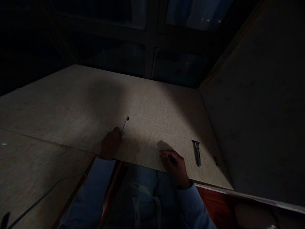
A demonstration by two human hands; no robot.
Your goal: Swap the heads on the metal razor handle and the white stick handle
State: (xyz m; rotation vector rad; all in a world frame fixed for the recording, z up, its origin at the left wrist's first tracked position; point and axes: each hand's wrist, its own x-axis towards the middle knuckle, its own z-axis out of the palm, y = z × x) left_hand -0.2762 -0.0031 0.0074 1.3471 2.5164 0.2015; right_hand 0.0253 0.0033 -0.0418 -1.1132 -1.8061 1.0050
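Blue-sleeved, the right hand [176, 167] is at the pale stone-look table's [152, 111] near edge, fingers curled, any grip unclear; just right, nearer it than the left, a dark T-headed tool [198, 154] points away. The left hand [111, 143] pinches a slim, pale, dark-tipped stick [125, 124], slanting forward-right.

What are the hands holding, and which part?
The left hand holds a toothbrush by its handle. Too dark to tell whether the right hand holds anything.
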